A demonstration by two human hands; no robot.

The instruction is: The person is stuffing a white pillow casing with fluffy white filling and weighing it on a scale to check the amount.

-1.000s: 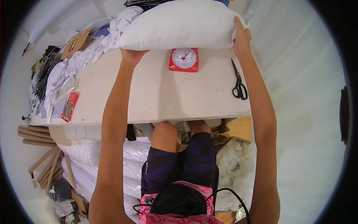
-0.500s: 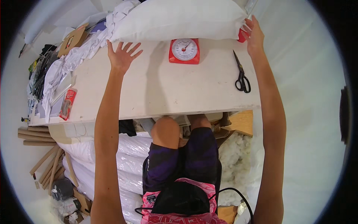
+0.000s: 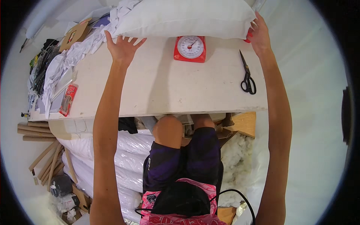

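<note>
A plump white pillow (image 3: 183,18) lies across the top of a red dial scale (image 3: 190,48), hiding its platform; the round white dial faces me. My left hand (image 3: 123,48) is open, fingers spread, just below the pillow's left end, and I cannot tell if the fingertips touch it. At the pillow's right corner is my right hand (image 3: 260,36), its fingers apart and open, close to or touching the fabric. A small red thing (image 3: 249,36), partly hidden, shows beside that hand. Black-handled scissors (image 3: 247,77) lie on the table below it, blades pointing away.
The white table (image 3: 195,90) has its near edge above my knees. Crumpled white cloth (image 3: 62,65), a cardboard box (image 3: 76,34) and a red packet (image 3: 68,100) lie at the left. Below are plastic-wrapped white bundles (image 3: 129,159), cardboard tubes (image 3: 36,131) and loose white stuffing (image 3: 236,161).
The view has shifted slightly, so the scale, scissors and pillow appear a little farther right. My hands stay by the pillow's two ends, with only a small shift.
</note>
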